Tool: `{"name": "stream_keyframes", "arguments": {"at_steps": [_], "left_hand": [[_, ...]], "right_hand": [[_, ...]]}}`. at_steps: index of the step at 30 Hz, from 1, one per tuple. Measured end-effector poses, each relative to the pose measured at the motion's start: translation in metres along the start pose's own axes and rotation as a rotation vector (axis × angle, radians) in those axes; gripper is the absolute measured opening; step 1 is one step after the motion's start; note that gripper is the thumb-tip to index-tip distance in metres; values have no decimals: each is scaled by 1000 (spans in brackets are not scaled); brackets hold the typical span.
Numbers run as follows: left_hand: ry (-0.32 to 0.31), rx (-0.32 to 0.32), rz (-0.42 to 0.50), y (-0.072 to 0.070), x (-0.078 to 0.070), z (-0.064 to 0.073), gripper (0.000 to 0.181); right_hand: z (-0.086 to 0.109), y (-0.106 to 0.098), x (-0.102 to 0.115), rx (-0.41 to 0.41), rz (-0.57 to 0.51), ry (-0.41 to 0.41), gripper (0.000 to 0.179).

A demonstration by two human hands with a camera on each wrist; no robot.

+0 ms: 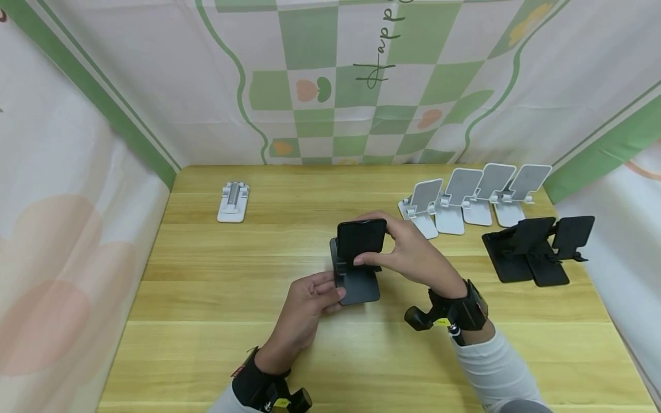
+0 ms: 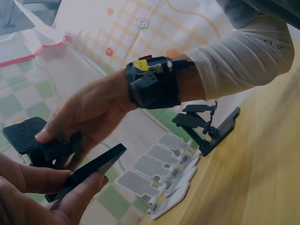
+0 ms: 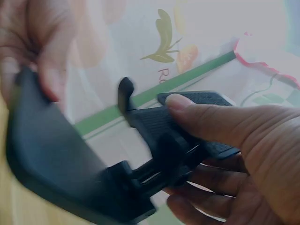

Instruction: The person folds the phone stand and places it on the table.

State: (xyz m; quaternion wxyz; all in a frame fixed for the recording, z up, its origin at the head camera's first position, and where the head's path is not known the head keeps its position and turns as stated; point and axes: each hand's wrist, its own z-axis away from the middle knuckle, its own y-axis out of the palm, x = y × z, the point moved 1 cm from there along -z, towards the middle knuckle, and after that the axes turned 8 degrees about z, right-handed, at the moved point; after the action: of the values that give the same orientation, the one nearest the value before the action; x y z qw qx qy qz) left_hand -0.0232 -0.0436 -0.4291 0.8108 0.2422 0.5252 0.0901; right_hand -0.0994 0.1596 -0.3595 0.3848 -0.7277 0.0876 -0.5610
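A black folding phone stand [image 1: 360, 285] is held over the middle of the table by both hands, its back plate raised from its base. My left hand [image 1: 308, 299] pinches the base at its left edge between thumb and fingers. On the upper plate, my right hand [image 1: 408, 252] grips with the thumb across the front and the fingers behind. In the right wrist view the hinge arm of the black stand [image 3: 164, 154] shows between the base and the plate, with a small lip standing out. The left wrist view has the base [image 2: 89, 171] edge-on between the left fingers.
Several white phone stands [image 1: 449, 219] stand unfolded in a row at the back right. Two black phone stands [image 1: 548, 268] stand unfolded in front of them, near the right edge. One folded white stand [image 1: 232, 212] lies at the back left. A patterned curtain [image 1: 310, 46] hangs behind the table.
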Motion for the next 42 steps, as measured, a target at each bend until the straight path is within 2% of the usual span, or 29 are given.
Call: {"name": "stream_keyframes", "arguments": {"at_steps": [3, 6, 10, 16, 25, 30, 42], "left_hand": [[2, -1, 5, 0, -1, 0, 48], [-9, -4, 13, 0, -1, 1, 48], [-12, -6, 28, 0, 0, 1, 48], [-10, -5, 19, 1, -1, 1, 47], [-4, -15, 16, 1, -2, 2, 48], [-1, -17, 21, 2, -2, 2, 48], [0, -7, 26, 3, -1, 2, 48]], "right_hand": [[0, 3, -2, 9, -22, 20, 58], [1, 4, -2, -3, -32, 4, 56], [0, 4, -1, -28, -7, -23, 53], [2, 5, -1, -71, 14, -12, 49], [2, 7, -1, -103, -8, -67, 46], [3, 9, -2, -120, -19, -72, 45], [-1, 14, -7, -213, 14, -128, 41]]}}
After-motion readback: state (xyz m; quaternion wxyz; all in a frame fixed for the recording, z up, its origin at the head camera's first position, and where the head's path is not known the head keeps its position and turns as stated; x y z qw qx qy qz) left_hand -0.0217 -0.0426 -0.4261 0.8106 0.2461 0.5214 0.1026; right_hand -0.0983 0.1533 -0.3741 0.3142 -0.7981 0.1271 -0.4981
